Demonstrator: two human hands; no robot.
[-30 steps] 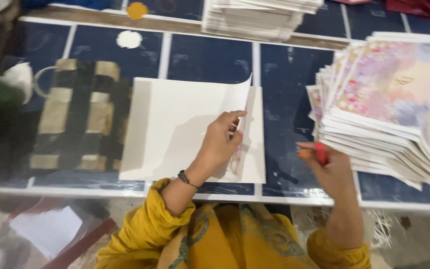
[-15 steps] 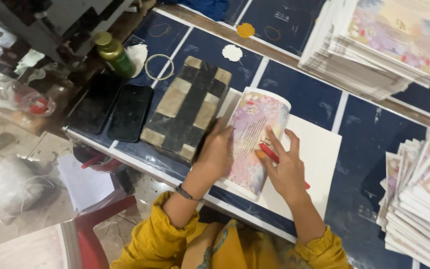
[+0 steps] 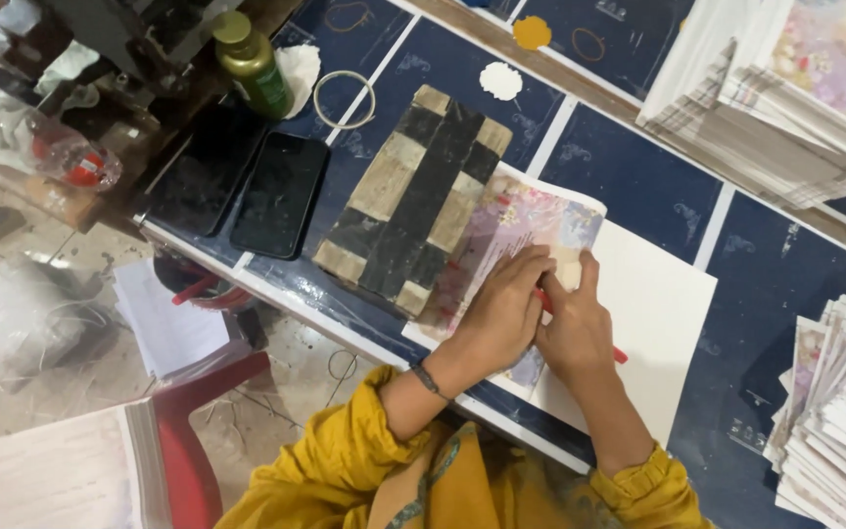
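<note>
Head view is showing us leaning over the dark blue surface (image 3: 629,186), its near edge running just under our forearms; we are working on the white sheet (image 3: 658,323), with the floral printed sheet (image 3: 531,230) lying folded over its left part and touching the striped woven block (image 3: 423,201); our left hand (image 3: 501,313) is pressing flat on the printed sheet, its grip spread and holding nothing; our right hand (image 3: 575,333) is lying beside it, its grip partly curled round the red pen (image 3: 619,355); we judge the fold is pressing best with firm, even strokes outward; open room is lying to the right of the white sheet, before the card stack (image 3: 834,411); leftward, the two phones (image 3: 247,186) and green bottle (image 3: 252,69) are crowding the edge.
</note>
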